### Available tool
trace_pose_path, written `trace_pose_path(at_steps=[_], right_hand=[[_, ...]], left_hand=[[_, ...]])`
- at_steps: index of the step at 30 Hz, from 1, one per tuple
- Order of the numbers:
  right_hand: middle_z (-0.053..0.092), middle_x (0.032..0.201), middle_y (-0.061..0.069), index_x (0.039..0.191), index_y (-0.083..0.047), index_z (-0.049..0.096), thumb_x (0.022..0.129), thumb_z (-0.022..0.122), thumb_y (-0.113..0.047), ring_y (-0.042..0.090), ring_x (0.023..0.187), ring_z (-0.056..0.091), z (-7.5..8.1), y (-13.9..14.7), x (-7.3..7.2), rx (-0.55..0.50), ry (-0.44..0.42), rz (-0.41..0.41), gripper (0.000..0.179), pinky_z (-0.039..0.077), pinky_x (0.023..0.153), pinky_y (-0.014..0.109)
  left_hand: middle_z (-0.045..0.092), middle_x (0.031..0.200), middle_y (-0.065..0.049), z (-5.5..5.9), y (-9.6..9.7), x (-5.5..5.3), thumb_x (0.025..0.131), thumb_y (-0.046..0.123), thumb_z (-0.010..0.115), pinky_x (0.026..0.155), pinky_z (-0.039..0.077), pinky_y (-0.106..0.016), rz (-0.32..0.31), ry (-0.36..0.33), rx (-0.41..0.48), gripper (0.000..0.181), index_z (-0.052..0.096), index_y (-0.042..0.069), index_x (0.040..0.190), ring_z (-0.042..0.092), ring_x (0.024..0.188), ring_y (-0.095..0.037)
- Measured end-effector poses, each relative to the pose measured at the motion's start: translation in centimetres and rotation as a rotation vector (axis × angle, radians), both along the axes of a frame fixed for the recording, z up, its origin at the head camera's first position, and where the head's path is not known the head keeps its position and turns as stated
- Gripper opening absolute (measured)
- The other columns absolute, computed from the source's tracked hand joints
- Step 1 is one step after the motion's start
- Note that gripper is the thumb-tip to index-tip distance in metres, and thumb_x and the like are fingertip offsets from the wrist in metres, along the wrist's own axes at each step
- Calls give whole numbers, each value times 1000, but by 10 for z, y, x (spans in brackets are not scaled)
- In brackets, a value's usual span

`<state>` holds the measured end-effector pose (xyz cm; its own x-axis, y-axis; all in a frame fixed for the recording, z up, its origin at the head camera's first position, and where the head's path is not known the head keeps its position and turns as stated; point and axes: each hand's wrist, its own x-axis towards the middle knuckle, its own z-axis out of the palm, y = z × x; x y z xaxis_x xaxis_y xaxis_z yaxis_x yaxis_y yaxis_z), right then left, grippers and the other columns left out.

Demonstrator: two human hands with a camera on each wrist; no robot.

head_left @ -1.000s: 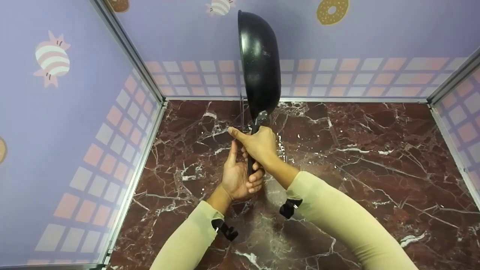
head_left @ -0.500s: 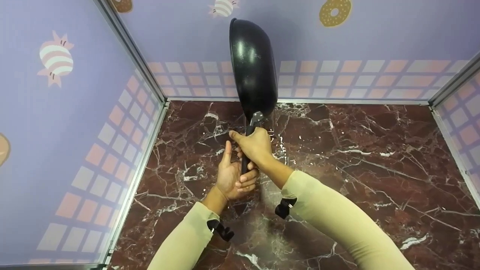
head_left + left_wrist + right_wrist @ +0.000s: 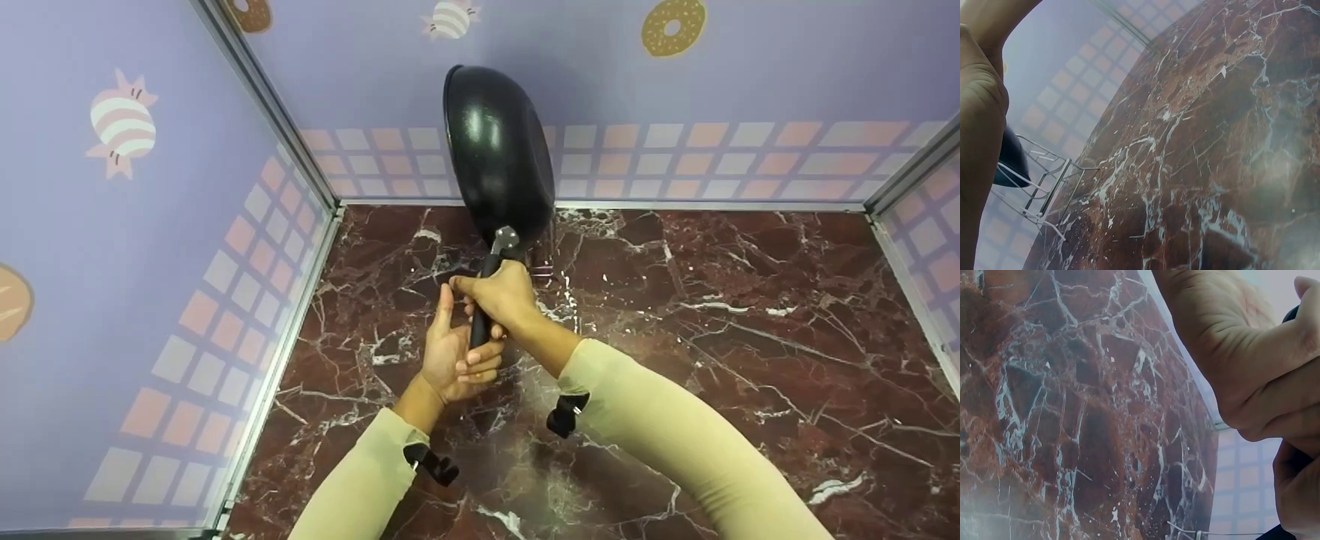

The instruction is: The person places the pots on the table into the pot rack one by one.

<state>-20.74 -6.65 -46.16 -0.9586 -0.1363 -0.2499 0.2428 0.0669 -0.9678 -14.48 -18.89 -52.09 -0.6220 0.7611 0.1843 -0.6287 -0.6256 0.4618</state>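
Observation:
A black wok point(image 3: 495, 150) stands on its side in the head view, rim facing left and outer wall and part of its base showing. Its black handle point(image 3: 480, 328) slants down toward me from a grey metal joint. My right hand point(image 3: 507, 296) grips the handle close to that joint, thumb lying across it. Lower down, my left hand point(image 3: 454, 364) has its fingers curled round the handle's end, with the thumb pointing up. In the left wrist view, a dark edge of the wok point(image 3: 1013, 157) overlaps a thin wire rack point(image 3: 1050, 185).
The rack's wires point(image 3: 541, 270) peek out beside the wok in the head view. Dark red marbled tabletop point(image 3: 712, 375) spreads below, with white specks right of the hands. Patterned lilac walls point(image 3: 600, 75) border it behind and at both sides.
The wok has come down and to the left, turning so that more of its base shows. Both hands moved left with the handle, keeping their hold.

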Motion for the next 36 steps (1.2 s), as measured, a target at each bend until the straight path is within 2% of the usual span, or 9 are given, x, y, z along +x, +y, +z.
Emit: trace_pose_path(at_steps=[4, 8, 15, 23, 28, 32, 36], right_hand=[[67, 54, -2, 87, -6, 68, 90, 91, -19, 10, 45, 65, -3, -5, -2, 12, -16, -12, 26, 54, 47, 22], [67, 54, -3, 85, -7, 69, 90, 91, -20, 10, 46, 66, -4, -7, -4, 22, -34, -13, 26, 53, 48, 22], [67, 54, -3, 82, -8, 70, 91, 90, -22, 11, 46, 66, -4, -8, -7, 2, -38, -25, 25, 55, 52, 23], [69, 56, -2, 77, -12, 71, 91, 90, -28, 10, 47, 68, -6, -11, -9, 6, -45, -24, 29, 58, 59, 22], [68, 54, -3, 81, -11, 71, 91, 91, -28, 9, 46, 67, -7, -14, -10, 1, -61, -28, 29, 60, 64, 20], [69, 54, -3, 83, -10, 72, 91, 92, -30, 9, 47, 68, -7, -14, -9, 13, -64, -22, 29, 59, 63, 20], [67, 53, -4, 77, -11, 71, 91, 92, -31, 8, 45, 66, -8, -14, -8, 40, -52, -23, 31, 55, 55, 20]], left_hand=[[70, 71, 6, 1, -5, -1, 90, 95, -5, 43, 40, -12, -10, -13, -2, 117, 70, 7, 110, 57, 51, 1], [70, 72, 6, 1, -8, -2, 90, 95, -8, 43, 42, -13, -23, -13, 1, 120, 70, 7, 112, 55, 50, 0], [72, 74, 4, 2, -11, -7, 90, 96, -4, 42, 36, -12, -49, -22, 31, 122, 71, 4, 116, 53, 51, 0], [71, 74, 5, 2, -16, -10, 89, 97, -4, 41, 34, -13, -72, -23, 50, 124, 71, 3, 118, 42, 49, -1], [70, 73, 4, 2, -18, -9, 89, 97, -3, 42, 32, -13, -79, -36, 53, 124, 72, 2, 119, 38, 49, -1], [70, 72, 4, 1, -19, -9, 90, 97, -1, 42, 32, -13, -80, -46, 58, 123, 71, 2, 120, 37, 49, -2], [69, 70, 4, 0, -20, -9, 91, 96, -3, 41, 34, -13, -70, -54, 37, 123, 71, 2, 119, 38, 48, -1]])
